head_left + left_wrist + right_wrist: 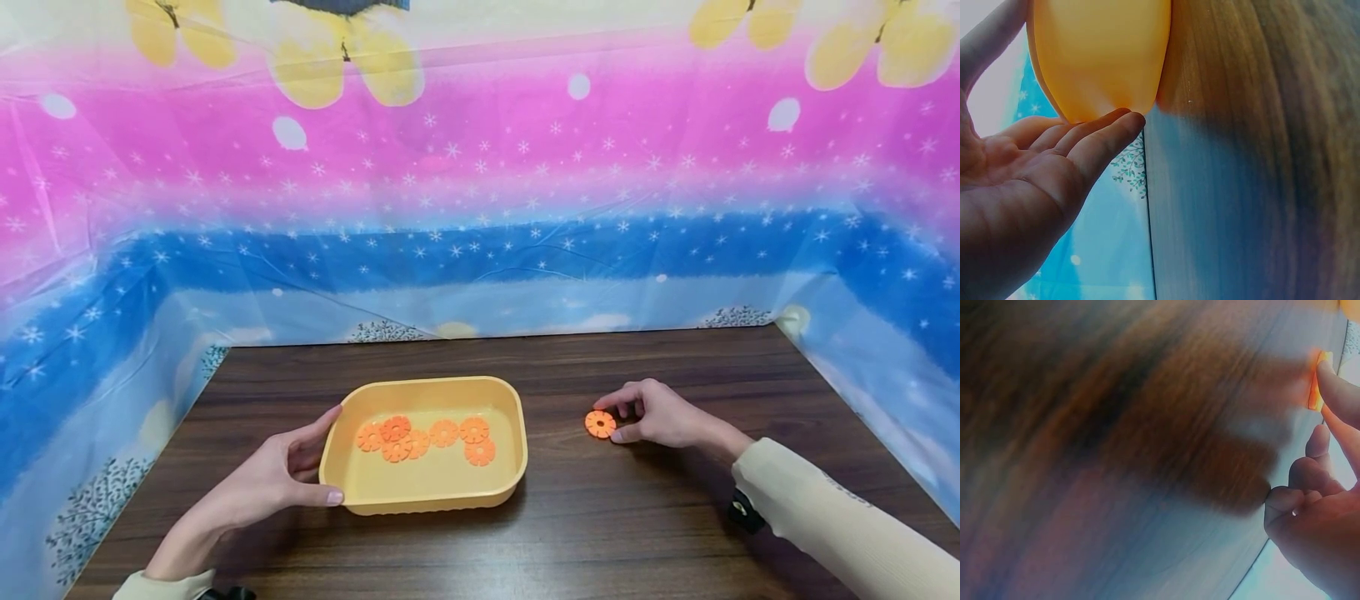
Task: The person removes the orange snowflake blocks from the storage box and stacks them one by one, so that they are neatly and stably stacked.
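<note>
Cream sleeves (pixel 832 508) are cropped. Left fingers (pixel 318 427) grip a yellow plastic tray (pixel 423 503); right of it, right fingers (pixel 628 432) pinch a part-hidden orange disc (pixel 592 427).

One view wide, two close in

Up at the head, the camera looks forward and down across the bench (pixel 570 533), far enough back to fit the left hand (pixel 270 477), right hand (pixel 662 417) and cloth (pixel 480 250) beyond. The left wrist's, rolled sideways, faces one end of the tray (pixel 442 482) up close. The right wrist's, low and tilted, looks along the bench toward the disc (pixel 600 433). Head and left share the tray; head and right, the disc.
</note>
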{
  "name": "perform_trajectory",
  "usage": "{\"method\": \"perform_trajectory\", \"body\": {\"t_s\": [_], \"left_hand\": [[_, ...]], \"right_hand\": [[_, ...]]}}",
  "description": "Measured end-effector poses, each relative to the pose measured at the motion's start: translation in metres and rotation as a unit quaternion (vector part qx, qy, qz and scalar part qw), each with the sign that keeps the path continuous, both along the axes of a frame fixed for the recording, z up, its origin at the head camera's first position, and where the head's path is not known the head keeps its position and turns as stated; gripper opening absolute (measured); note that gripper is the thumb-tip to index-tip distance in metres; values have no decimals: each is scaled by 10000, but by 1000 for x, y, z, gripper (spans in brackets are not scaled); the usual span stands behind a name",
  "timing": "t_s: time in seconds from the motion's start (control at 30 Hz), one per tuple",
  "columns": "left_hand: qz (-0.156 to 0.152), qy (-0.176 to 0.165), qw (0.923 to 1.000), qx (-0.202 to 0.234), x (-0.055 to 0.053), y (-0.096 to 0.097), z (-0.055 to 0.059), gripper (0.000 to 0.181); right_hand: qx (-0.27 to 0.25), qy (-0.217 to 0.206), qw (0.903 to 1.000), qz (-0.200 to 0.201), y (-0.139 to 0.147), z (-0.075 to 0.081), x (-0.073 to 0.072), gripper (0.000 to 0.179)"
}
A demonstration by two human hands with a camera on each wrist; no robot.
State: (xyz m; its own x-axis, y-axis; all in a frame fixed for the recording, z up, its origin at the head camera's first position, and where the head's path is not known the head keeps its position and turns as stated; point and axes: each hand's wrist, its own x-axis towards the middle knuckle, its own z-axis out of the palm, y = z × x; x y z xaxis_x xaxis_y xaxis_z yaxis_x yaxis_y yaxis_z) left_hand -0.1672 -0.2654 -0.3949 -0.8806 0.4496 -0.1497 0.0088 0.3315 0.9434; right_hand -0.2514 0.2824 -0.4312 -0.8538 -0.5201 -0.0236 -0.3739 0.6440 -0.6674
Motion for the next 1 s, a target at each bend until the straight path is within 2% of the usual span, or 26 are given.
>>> {"method": "perform_trajectory", "body": {"t_s": [0.57, 0.8, 1.0], "left_hand": [[-79, 81, 9998, 159, -1, -2, -1, 110], [-18, 54, 9999, 107, -3, -1, -1, 111], [-1, -8, 10000, 18, -3, -2, 0, 110]], "right_hand": [[-19, 146, 9999, 43, -6, 18, 5, 40], [-162, 142, 9997, 154, -17, 28, 9, 38], [-171, 92, 9996, 200, -24, 31, 10, 36]]}}
